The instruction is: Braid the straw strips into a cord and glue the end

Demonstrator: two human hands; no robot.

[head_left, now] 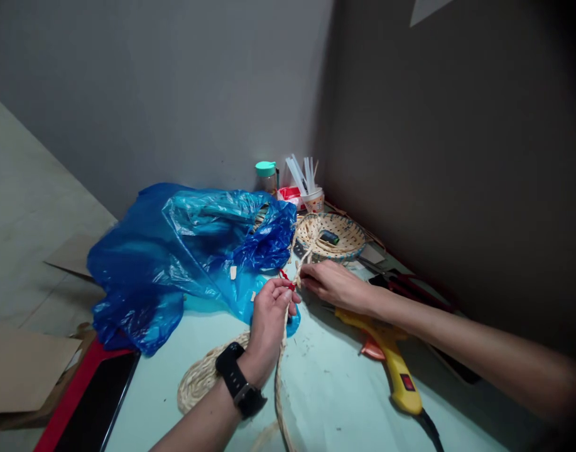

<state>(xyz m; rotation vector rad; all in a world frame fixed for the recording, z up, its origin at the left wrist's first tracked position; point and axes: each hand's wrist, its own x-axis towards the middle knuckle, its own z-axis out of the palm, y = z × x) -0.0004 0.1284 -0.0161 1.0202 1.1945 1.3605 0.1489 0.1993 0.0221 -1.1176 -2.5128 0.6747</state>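
My left hand (270,317), with a black watch on its wrist, is closed in a pinch on a pale braided straw rope (281,389) and a bit of red cord (284,275). My right hand (332,284) pinches the same rope a little farther along, where it runs up toward a small woven basket (348,245). The rope trails down from my left hand to the frame's bottom edge. A flat coiled straw mat (200,380) lies under my left wrist.
A crumpled blue plastic bag (184,257) fills the table's left. A yellow glue gun (395,364) lies under my right forearm. A paper cup of glue sticks (312,198) and a green-capped jar (266,176) stand in the corner. Cardboard (24,370) lies at left.
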